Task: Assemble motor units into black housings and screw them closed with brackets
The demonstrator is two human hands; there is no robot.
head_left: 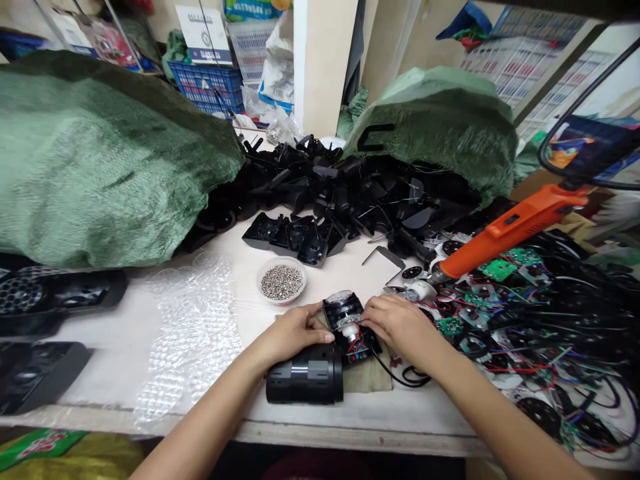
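My left hand (295, 327) lies over a black cylindrical housing (305, 375), its fingertips against the side of an open black plastic casing (343, 313). My right hand (400, 327) grips that casing from the right, with fingers beside a small white motor (350, 331). Red wires run inside the casing, and a black cable (395, 370) trails out to the lower right. The casing and cylinder rest on a worn tan cloth (367, 380). My hands hide part of the casing.
A bowl of small steel screws (281, 280) and bubble wrap (193, 333) lie left. To the right are an orange rotary tool (510, 230) and a heap of wired green circuit boards (500, 269). Black plastic parts (340, 193) and green sacks (100, 160) fill the back.
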